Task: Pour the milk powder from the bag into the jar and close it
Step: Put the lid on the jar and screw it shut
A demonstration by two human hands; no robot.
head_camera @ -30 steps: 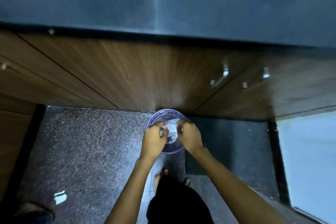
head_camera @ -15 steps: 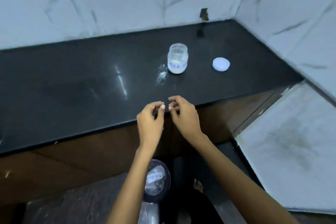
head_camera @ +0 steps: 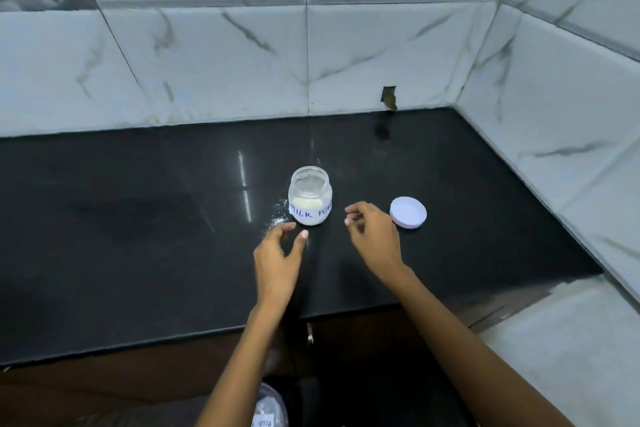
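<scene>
Jar: open on the bench, powder inside (label reads "MILK POW").
Lid: beside right hand.
Left hand: fingers loosely curled, holding nothing.
Right hand: likewise.

A single head-worn camera looked forward and steeply down from above the person's chest, facing the tiled wall corner across the black worktop. Both forearms ran up from the bottom edge, so the left hand and right hand sat near the middle of the wide-angle frame, at arm's length. Below the hands, the worktop's front edge and the cabinet fronts filled the bottom strip.
</scene>
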